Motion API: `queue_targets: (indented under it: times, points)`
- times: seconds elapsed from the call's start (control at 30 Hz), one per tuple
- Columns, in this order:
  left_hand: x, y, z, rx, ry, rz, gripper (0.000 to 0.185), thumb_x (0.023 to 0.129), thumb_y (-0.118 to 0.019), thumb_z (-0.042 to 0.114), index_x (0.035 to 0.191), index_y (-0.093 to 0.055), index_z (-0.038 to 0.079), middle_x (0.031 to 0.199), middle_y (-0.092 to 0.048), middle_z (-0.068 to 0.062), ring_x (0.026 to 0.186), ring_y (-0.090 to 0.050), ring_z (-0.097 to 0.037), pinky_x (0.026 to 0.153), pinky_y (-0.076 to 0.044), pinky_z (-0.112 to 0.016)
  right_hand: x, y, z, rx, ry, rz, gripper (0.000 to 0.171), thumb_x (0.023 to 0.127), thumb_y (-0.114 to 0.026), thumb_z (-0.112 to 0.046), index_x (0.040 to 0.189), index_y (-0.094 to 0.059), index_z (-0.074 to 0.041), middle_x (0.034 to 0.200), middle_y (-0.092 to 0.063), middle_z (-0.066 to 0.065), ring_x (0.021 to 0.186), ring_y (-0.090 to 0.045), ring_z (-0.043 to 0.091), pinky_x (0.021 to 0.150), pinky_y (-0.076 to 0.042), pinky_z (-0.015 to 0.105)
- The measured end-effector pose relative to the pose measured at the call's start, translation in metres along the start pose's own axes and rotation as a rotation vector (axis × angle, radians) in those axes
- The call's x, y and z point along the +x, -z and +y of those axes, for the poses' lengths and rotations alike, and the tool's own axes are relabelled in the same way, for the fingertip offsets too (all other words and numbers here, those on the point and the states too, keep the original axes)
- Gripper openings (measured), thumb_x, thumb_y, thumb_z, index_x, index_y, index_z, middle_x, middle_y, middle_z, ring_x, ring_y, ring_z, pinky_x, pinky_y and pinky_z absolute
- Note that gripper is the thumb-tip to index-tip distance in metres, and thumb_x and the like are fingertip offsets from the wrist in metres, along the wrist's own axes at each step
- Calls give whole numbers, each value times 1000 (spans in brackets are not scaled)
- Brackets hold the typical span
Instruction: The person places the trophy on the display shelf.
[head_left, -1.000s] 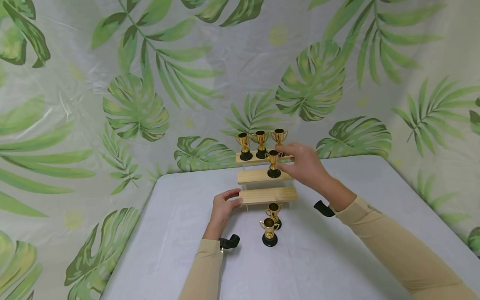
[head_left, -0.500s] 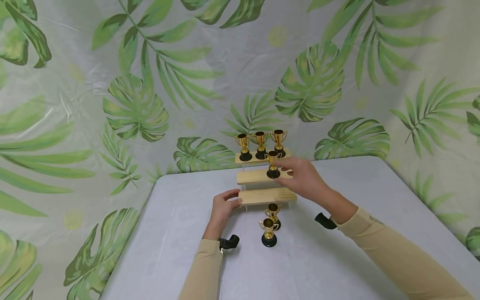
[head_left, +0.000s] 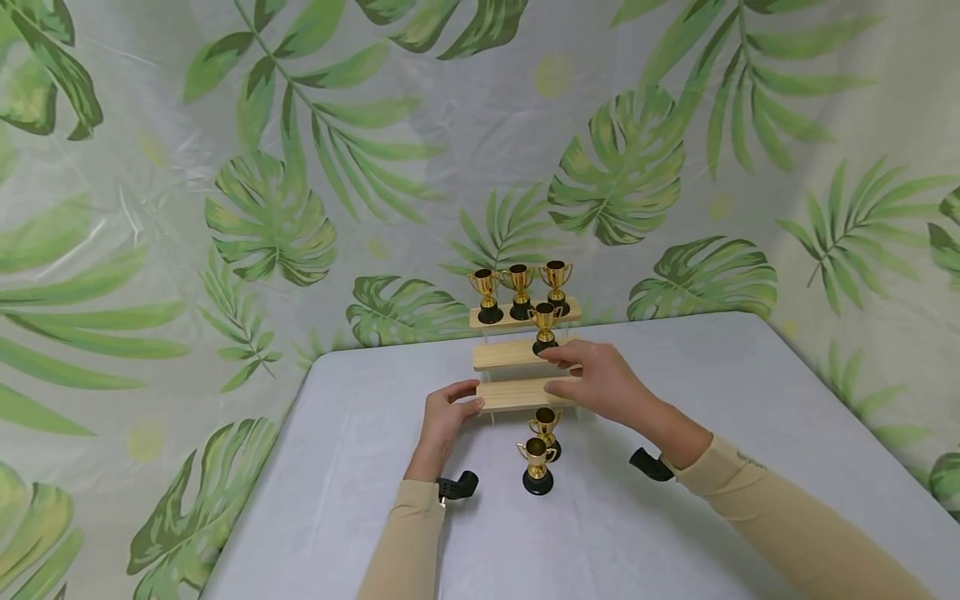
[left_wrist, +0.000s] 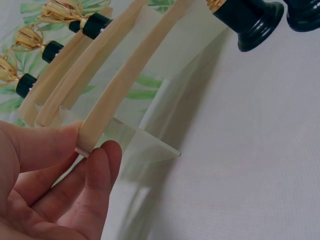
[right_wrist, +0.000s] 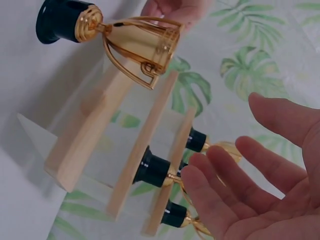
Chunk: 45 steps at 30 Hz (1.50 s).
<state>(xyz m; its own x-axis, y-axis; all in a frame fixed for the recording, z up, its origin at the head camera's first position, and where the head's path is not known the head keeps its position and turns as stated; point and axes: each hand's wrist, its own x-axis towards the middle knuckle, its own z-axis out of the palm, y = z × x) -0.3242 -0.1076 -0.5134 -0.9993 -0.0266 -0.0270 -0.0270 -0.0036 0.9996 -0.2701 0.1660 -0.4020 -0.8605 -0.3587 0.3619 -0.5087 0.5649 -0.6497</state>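
Observation:
My left hand (head_left: 441, 421) pinches the left end of the lowest wooden shelf (head_left: 510, 395) of a three-step display stand, thumb above and fingers below in the left wrist view. My right hand (head_left: 609, 387) is just right of a gold trophy cup (head_left: 545, 317) on a black base, which stands upright near the right part of the middle shelf (head_left: 495, 356). In the right wrist view the fingers (right_wrist: 250, 192) are spread loosely, with nothing held. Three matching trophies (head_left: 520, 287) stand in a row on the top shelf (head_left: 535, 317).
Two more trophies stand on the white-covered table in front of the stand, one nearer (head_left: 536, 460) and one behind it (head_left: 545, 423). Clear supports (left_wrist: 145, 142) hold up the shelves. A leaf-print cloth (head_left: 420, 150) hangs behind the table.
My right hand has let go of the trophy on the middle shelf and moved down and toward me. The trophy stays standing there. My left hand keeps its grip on the lowest shelf.

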Motion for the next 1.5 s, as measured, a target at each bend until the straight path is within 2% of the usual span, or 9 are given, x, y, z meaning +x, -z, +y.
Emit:
queue_targets:
  times: [0.23, 0.37, 0.47, 0.6, 0.83, 0.97, 1.13, 1.5]
  points:
    - [0, 0, 0, -7, 12, -7, 40, 86, -76, -3, 125, -68, -4, 123, -66, -22, 89, -67, -16, 77, -59, -29, -8, -9, 7, 16, -19, -42, 47, 87, -82, -20, 132, -68, -15, 118, -69, 0, 104, -64, 20, 89, -57, 44]
    - [1, 0, 0, -6, 11, -6, 40, 85, -76, -3, 124, -69, -3, 123, -66, -21, 90, -67, -16, 78, -59, -30, -11, -15, 12, 35, -31, -66, 45, 87, -81, -18, 131, -69, -16, 123, -69, 5, 105, -65, 27, 89, -57, 47]
    - [2, 0, -1, -6, 8, -8, 40, 85, -76, -3, 124, -69, -3, 123, -66, -22, 89, -67, -16, 77, -59, -30, -14, -20, 15, 49, -40, -86, 44, 87, -81, -17, 129, -70, -12, 124, -69, 7, 107, -65, 30, 88, -58, 41]
    - [2, 0, -1, -3, 9, -9, 41, 86, -76, -3, 126, -67, -4, 123, -66, -21, 88, -67, -16, 76, -59, -29, -18, -25, 18, 31, -48, -112, 44, 86, -82, -17, 128, -70, -9, 122, -69, 7, 105, -65, 28, 84, -58, 32]
    - [3, 0, -1, -5, 14, -19, 41, 86, -76, -3, 126, -67, -4, 124, -65, -22, 86, -66, -16, 78, -59, -32, -23, -34, 25, 59, -39, -121, 45, 85, -83, -12, 127, -69, -4, 118, -69, 13, 100, -66, 25, 84, -59, 38]
    - [3, 1, -1, -4, 14, -19, 41, 86, -76, -3, 126, -67, -4, 124, -65, -23, 87, -67, -16, 78, -59, -33, -25, -38, 28, 58, -38, -112, 44, 84, -83, -13, 125, -70, -4, 115, -70, 10, 98, -66, 25, 82, -59, 34]
    - [3, 1, -2, -10, 26, -10, 41, 85, -77, -4, 125, -68, -3, 122, -67, -21, 87, -67, -17, 78, -60, -33, -27, -43, 29, 44, -63, -106, 43, 84, -84, -17, 124, -72, -8, 112, -70, 1, 98, -65, 22, 79, -58, 26]
    - [5, 1, -3, 1, 14, -22, 42, 86, -76, -3, 127, -67, -3, 121, -67, -20, 92, -67, -19, 81, -59, -35, -27, -51, 36, 78, -87, -79, 36, 83, -85, -21, 117, -75, -14, 106, -72, -3, 90, -67, 13, 74, -58, 24]
